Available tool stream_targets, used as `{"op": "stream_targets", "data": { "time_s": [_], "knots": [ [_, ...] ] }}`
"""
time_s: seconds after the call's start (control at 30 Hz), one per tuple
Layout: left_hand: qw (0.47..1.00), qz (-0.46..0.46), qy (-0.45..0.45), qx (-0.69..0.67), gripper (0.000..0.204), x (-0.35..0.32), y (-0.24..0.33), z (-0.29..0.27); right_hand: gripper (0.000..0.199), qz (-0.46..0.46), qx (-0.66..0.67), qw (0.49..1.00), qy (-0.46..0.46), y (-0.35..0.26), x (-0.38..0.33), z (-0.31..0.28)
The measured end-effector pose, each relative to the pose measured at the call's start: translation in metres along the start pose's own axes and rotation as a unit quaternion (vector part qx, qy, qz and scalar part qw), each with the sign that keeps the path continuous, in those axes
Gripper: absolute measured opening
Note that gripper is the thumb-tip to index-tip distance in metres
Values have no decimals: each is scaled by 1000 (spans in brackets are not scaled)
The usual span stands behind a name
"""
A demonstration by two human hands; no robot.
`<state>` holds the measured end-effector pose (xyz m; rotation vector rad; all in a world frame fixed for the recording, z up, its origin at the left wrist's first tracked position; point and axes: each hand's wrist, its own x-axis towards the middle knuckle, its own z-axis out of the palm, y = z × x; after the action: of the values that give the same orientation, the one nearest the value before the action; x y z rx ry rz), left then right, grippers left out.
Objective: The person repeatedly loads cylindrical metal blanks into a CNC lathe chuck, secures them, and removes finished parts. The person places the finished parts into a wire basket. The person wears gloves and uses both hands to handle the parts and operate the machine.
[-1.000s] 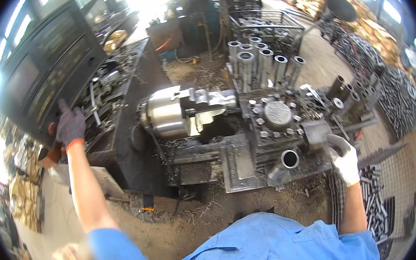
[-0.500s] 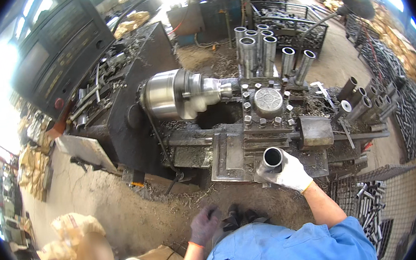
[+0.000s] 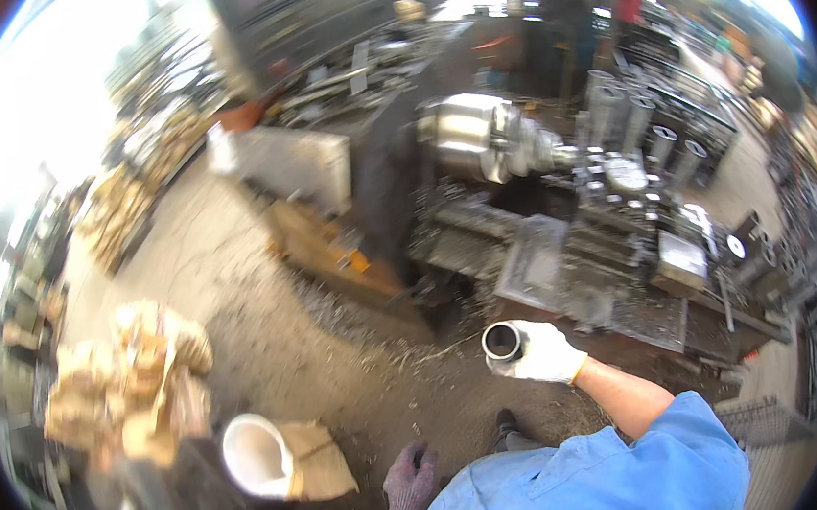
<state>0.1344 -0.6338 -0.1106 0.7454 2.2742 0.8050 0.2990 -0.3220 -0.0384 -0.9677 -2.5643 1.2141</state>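
Observation:
A short metal tube (image 3: pixel 503 342) is gripped in my right hand (image 3: pixel 541 352), which wears a white glove. Its open end, with a dark bore, faces up. The tube is held in front of the near edge of a lathe (image 3: pixel 537 257). Low in the picture, by my body, hangs my left hand (image 3: pixel 412 481) in a dark purple knit glove. Its thumb stands apart from the fingers, and nothing shows in it. To its left stands an open brown paper sack (image 3: pixel 320 460) with a white lining.
The lathe's shiny chuck (image 3: pixel 469 138) and bolted tool post (image 3: pixel 625 173) are beyond my right hand. Upright metal tubes (image 3: pixel 634 123) stand behind the tool post. Crumpled paper sacks (image 3: pixel 134 365) sit at the left. A rusty plate (image 3: pixel 340 257) juts low beside the lathe.
My view has swung left, so the lathe now sits farther right. My right hand has carried the tube away from the lathe, toward my body. The left hand still hangs low.

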Motion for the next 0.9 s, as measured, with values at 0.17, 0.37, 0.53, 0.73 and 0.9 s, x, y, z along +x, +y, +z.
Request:
{"op": "stream_targets", "data": {
  "time_s": [0.17,0.37,0.53,0.73,0.9],
  "knots": [
    [981,-79,160,-73,44,-103,-116,-36,67,-164,-87,962,-199,-116,9,146],
    [851,-323,366,-196,38,-241,-204,-62,57,-328,-108,846,-406,-242,-32,289],
    [657,-380,624,-184,34,-348,-266,30,42,-515,-86,682,-511,-333,-80,382],
    [-51,-266,922,-277,49,-452,-301,213,48,-555,-7,553,-621,-434,-164,497],
    [-189,-431,876,-105,73,-500,-217,221,54,-594,29,482,-643,-498,-213,577]
  ]
}}
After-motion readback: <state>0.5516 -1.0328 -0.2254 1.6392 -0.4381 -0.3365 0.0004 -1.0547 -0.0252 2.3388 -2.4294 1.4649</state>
